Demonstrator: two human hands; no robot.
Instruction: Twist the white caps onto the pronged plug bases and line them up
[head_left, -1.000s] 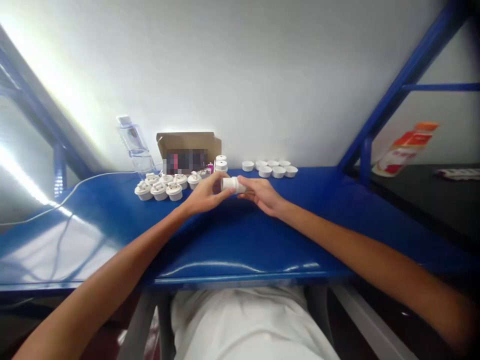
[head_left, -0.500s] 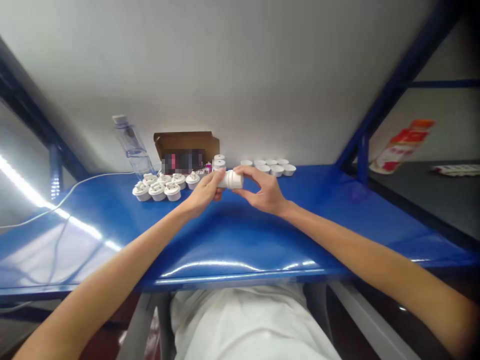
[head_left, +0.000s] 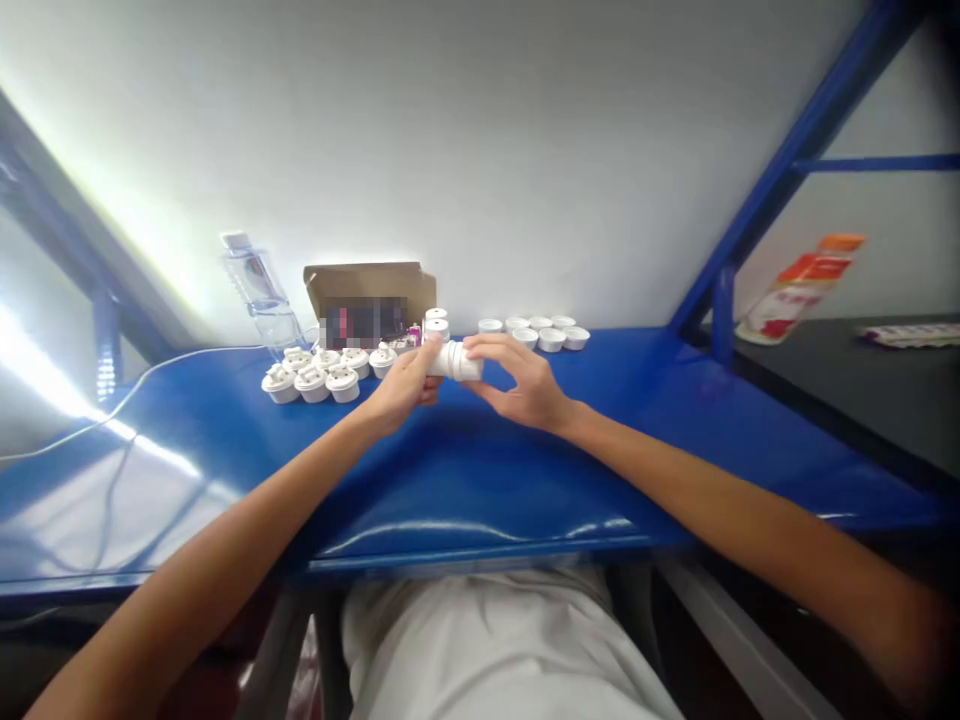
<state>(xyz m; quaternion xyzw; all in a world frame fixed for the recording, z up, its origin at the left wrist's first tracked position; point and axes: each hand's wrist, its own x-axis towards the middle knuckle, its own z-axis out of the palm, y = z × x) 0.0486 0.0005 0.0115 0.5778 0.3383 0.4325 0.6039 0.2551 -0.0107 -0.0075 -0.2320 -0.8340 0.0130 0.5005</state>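
Between my two hands a white ribbed cylindrical piece [head_left: 457,361] lies on its side above the blue table [head_left: 480,470]. My left hand [head_left: 410,385] is closed around its left end. At its right end, my right hand [head_left: 525,380] holds the rim between thumb and fingers. Just behind the piece stand white round parts [head_left: 436,325], partly hidden by it. Left of my left hand sit several white cups with pronged tops [head_left: 311,378]. Several plain white cups [head_left: 551,340] stand in rows behind my right hand.
An open cardboard box [head_left: 367,280] with blurred contents stands against the wall. Left of it is a clear bottle [head_left: 262,295]. A white cable [head_left: 161,368] crosses the table's left side. Farther right, a red and white bottle [head_left: 799,290] stands beyond the blue frame [head_left: 724,300].
Both hands still hold the white piece. It sits slightly farther left and tilts a little more, its right end lower. The view has shifted slightly and the wall looks brighter.
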